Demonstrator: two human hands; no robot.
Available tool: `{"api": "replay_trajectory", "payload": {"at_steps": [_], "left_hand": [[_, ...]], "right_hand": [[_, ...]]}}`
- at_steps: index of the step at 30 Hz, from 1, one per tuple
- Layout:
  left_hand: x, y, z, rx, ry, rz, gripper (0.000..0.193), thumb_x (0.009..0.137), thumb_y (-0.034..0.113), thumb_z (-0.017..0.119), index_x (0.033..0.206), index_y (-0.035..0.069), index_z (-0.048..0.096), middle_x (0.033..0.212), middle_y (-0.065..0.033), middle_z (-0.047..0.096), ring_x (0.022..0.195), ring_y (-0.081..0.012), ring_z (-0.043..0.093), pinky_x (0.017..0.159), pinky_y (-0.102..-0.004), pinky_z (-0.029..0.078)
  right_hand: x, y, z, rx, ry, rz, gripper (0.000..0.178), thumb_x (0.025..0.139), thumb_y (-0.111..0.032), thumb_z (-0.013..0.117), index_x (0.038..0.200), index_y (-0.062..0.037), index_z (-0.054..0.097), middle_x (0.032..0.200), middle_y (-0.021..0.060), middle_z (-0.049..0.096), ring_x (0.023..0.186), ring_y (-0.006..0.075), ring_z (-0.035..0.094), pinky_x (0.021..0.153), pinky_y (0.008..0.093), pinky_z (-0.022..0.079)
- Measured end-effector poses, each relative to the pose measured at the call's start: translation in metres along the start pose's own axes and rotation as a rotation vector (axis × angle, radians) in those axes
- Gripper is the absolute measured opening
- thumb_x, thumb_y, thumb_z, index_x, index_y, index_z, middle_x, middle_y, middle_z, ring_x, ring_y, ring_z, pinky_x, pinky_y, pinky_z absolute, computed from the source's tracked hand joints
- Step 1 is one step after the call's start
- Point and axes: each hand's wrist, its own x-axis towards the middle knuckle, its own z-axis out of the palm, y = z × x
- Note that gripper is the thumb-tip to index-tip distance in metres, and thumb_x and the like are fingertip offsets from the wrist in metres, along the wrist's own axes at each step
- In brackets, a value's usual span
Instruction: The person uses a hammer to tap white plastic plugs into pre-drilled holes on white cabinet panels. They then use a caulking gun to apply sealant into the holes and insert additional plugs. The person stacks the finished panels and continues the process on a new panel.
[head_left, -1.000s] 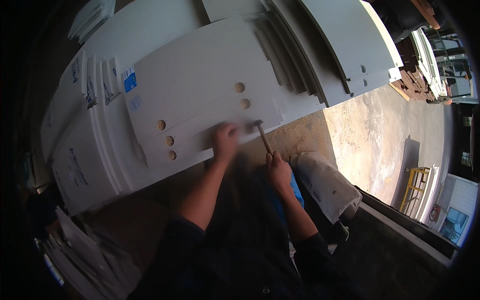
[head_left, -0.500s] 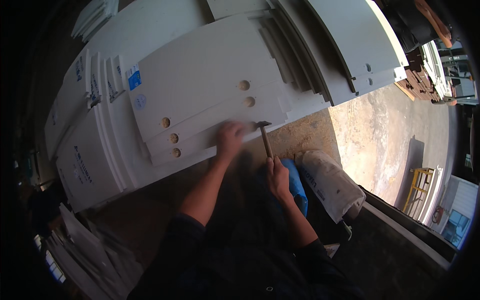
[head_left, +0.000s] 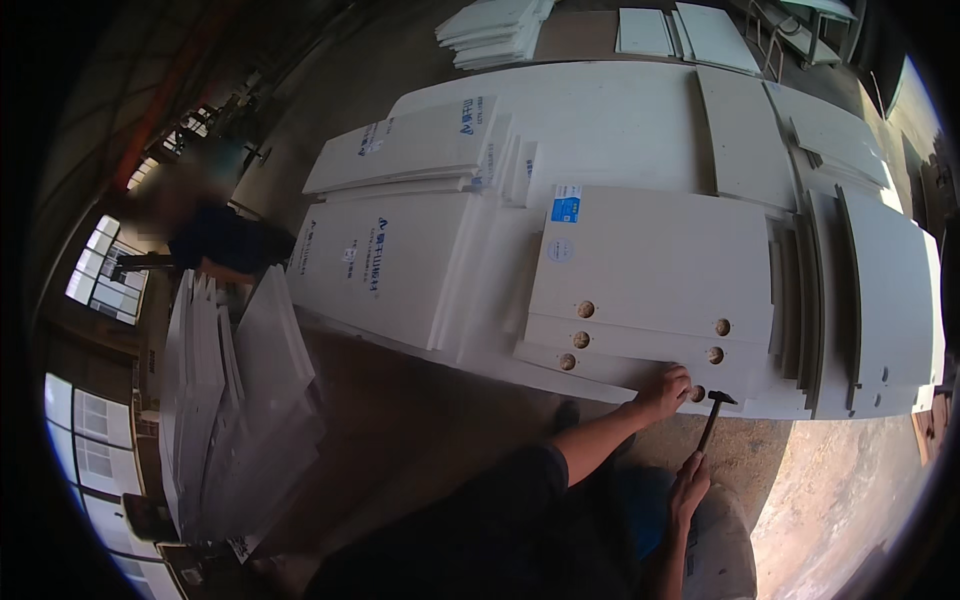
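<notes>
Right hand (head_left: 689, 484) grips the hammer (head_left: 709, 427), head at the white panel's (head_left: 738, 372) front edge; left hand (head_left: 662, 392) curls beside a hole (head_left: 698, 394), hold unclear — a stray swing might strike it, being so near.

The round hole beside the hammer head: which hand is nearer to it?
Left. The left hand is immediately left of the round hole; the right hand is farther off, lower in the view, gripping the hammer by its handle.
</notes>
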Motion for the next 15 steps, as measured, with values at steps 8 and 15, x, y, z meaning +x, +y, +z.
{"api": "replay_trajectory", "payload": {"at_steps": [8,15], "left_hand": [[-0.008,-0.013,0.017,0.007,-0.022,-0.021,0.006,0.085,0.004,0.068,0.085,0.001,0.063,0.095,-0.0148,0.06,0.098,-0.0353,0.059,0.087,-0.0451,0.05],[-0.002,-0.008,0.013,0.016,-0.105,-0.076,0.006,0.089,0.006,0.066,0.09,0.001,0.063,0.099,-0.0159,0.061,0.102,-0.037,0.059,0.089,-0.0464,0.049]], "right_hand": [[0.001,-0.007,0.003,0.088,-0.067,-0.063,0.042,0.113,-0.034,0.045,0.084,-0.0051,0.05,0.065,0.0004,0.041,0.058,0.0114,0.037,0.052,0.0332,0.031],[0.014,0.018,0.003,0.089,-0.066,-0.12,0.046,0.113,-0.039,0.043,0.082,-0.0057,0.049,0.065,-0.0017,0.036,0.058,0.0109,0.035,0.052,0.0323,0.027]]}}
